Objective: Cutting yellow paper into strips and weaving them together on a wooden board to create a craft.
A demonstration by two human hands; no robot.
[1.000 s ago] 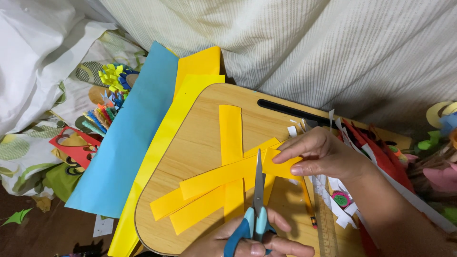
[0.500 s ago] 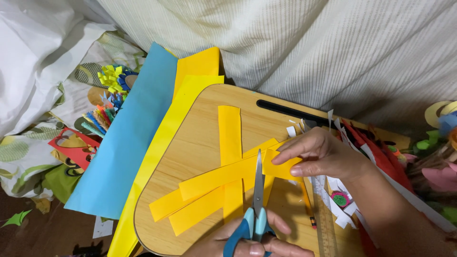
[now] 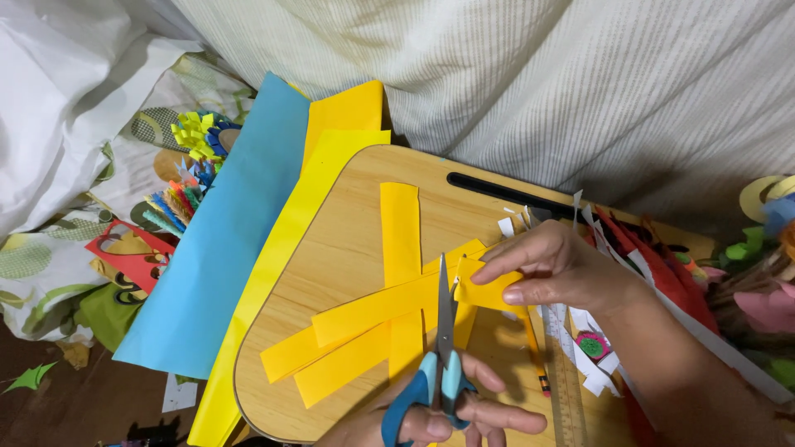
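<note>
The scissors stood upright over the wooden lap desk, blades pointing away from the person, blue and light-blue handles low in the frame. The left hand was wrapped closed through those handles — fingers curled in the loops, blades nearly shut and meeting the paper. The right hand pinched the end of a yellow paper strip between thumb and fingers, a firm closed pinch, holding it just to the right of the blades.

The step in hand looked like a cut across that strip; the blade tip sat right at its edge, where it crossed the other yellow strips fanned out on the desk. One long strip lay straight up the board beneath them.

What came next would call for steadiness, by my reckoning: the pinched end kept taut and the fingers kept clear of the blade line, while the scissors closed square across the strip rather than slanting.

Off the desk's left edge — a blue sheet and yellow sheets, overlapped. Paper scraps and a ruler lay under the right wrist, coloured paper flowers at far left.
</note>
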